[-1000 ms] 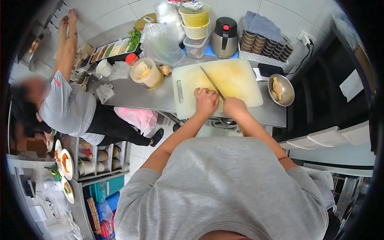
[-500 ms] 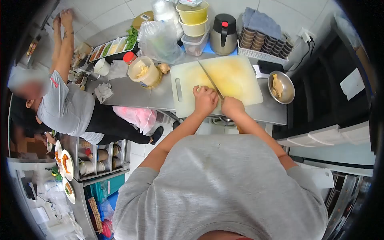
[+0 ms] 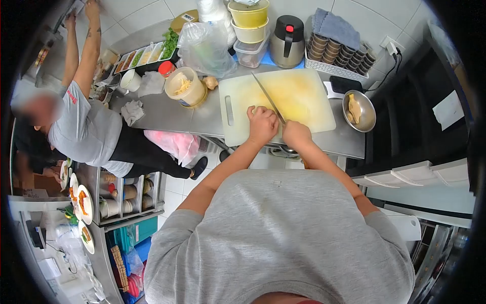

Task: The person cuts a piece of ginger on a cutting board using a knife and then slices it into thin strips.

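Observation:
A white cutting board [image 3: 314, 109] with yellow stains lies on the steel counter. My right hand [image 3: 296, 136] is closed round the handle of a long knife [image 3: 268, 96], whose blade points up and to the left across the board. Close beside the blade, on its left, my left hand [image 3: 263, 124] rests on the board with its fingers curled down; whatever lies under them is hidden. A tub of pale strips [image 3: 185, 87] and a piece of ginger [image 3: 210, 82] stand left of the board. On the right, a metal bowl [image 3: 368, 112] holds peeled pale yellow pieces.
Behind the board are stacked tubs [image 3: 248, 35], a steel jug [image 3: 287, 43] and a basket of small dark cups [image 3: 334, 65]. A black phone-like object [image 3: 346, 84] lies near the bowl. At the left a co-worker [image 3: 91, 129] reaches upward, near plates of food [image 3: 85, 203].
The view has shifted slightly, so the board and counter items sit a little to the right. The co-worker's raised arms reach higher. My hands and the knife keep nearly the same pose.

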Action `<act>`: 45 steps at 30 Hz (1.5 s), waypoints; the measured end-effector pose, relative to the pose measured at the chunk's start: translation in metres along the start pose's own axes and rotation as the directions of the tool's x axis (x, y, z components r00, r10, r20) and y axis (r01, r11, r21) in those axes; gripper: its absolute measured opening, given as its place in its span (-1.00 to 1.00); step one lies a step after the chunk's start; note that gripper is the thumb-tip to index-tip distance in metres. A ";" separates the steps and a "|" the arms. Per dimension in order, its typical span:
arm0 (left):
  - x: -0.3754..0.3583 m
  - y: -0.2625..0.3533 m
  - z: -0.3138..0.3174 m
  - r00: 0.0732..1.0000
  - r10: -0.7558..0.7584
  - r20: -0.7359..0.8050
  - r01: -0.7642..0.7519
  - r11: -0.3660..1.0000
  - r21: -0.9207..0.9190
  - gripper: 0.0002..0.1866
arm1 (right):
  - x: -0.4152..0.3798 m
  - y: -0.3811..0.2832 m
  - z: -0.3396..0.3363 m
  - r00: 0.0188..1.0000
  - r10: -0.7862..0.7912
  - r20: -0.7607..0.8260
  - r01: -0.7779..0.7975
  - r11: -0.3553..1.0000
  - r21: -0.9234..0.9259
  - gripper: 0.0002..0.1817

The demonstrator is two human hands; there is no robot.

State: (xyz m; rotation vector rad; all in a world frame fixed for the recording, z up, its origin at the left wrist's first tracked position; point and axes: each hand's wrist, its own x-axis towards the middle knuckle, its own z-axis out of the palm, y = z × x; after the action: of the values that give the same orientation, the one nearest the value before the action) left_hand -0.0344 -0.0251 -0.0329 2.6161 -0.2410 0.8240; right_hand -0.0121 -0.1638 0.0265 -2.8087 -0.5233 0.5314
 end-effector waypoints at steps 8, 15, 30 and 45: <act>0.006 0.004 -0.001 0.997 0.011 -0.077 -0.012 1.000 -0.021 -0.91 | 0.005 0.002 0.000 1.000 0.006 -0.012 -0.006 1.000 0.023 -0.66; 0.003 -0.001 0.000 0.999 -0.012 -0.032 0.012 1.000 -0.019 -0.96 | 0.006 -0.004 0.002 1.000 0.005 -0.029 -0.005 1.000 0.010 -0.71; 0.004 0.000 -0.001 0.999 -0.026 -0.045 0.025 0.999 -0.033 -0.95 | 0.000 -0.005 -0.003 1.000 -0.007 0.000 0.007 1.000 0.005 -0.71; -0.001 0.002 0.000 0.999 -0.019 -0.036 0.020 1.000 0.020 -0.91 | 0.002 -0.005 -0.001 1.000 -0.028 -0.001 0.028 1.000 0.006 -0.71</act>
State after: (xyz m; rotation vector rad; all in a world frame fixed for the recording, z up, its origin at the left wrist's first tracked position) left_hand -0.0360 -0.0274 -0.0330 2.6163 -0.1981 0.8701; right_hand -0.0113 -0.1582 0.0286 -2.7915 -0.5582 0.5252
